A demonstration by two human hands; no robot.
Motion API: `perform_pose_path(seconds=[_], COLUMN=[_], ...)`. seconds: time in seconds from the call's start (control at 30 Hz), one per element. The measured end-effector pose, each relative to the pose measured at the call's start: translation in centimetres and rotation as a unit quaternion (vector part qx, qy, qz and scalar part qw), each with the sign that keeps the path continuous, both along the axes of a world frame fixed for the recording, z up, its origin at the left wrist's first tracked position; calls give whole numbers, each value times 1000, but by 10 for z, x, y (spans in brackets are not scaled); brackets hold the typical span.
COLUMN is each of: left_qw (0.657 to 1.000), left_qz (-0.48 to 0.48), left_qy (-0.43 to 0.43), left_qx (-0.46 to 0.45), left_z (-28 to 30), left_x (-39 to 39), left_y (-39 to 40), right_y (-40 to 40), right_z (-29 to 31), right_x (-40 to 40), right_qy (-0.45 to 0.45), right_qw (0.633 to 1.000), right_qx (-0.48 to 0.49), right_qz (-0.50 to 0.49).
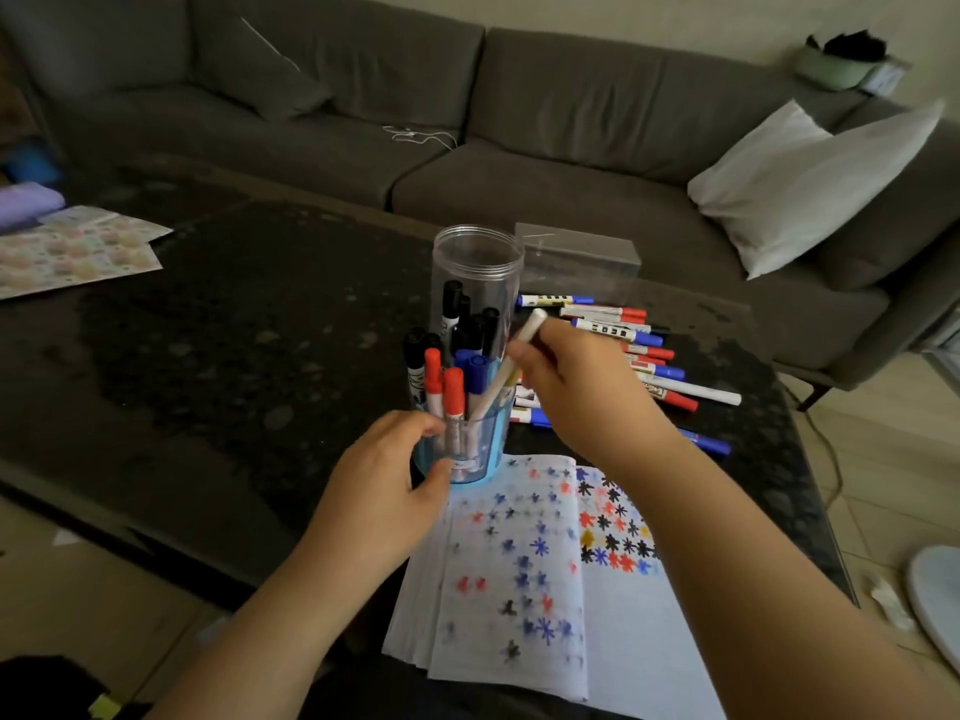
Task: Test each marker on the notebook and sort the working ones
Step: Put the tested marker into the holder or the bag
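A blue translucent cup [491,449] stands on the dark table just beyond the open notebook [524,563], whose pages are covered in red, blue and black star marks. The cup holds several red, blue and black capped markers [453,392]. My left hand [384,485] grips the cup's near left side. My right hand [566,376] pinches a white marker [527,335] that slants down into the cup, its lower end among the others. A pile of red and blue capped markers [644,350] lies on the table to the right, behind my right hand.
A tall clear plastic jar [478,272] stands right behind the cup with black markers inside. A clear box [576,257] sits further back. Patterned paper sheets [67,252] lie at the table's far left. A grey sofa with a white pillow [810,184] runs behind the table.
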State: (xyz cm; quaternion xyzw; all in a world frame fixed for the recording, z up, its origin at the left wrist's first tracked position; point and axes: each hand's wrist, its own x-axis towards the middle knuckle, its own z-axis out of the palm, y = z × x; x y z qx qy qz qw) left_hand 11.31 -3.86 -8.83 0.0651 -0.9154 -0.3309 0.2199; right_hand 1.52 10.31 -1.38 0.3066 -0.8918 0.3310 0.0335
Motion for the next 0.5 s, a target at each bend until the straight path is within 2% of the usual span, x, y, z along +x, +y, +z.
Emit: perform_pose_path(seconds=[0.17, 0.4, 0.5], left_qw=[1000, 999, 999], left_qz=[-3, 5, 2], left_qy=[-2, -18, -27], left_qx=[19, 38, 44], left_z=[-3, -5, -4], left_x=[-2, -6, -6], left_y=[3, 8, 10], right_y=[-14, -30, -30], right_z=[-10, -22, -28], right_x=[4, 6, 9], right_qy=[17, 19, -4], right_qw=[997, 978, 978], right_qx=[63, 207, 206], right_qz=[36, 19, 21])
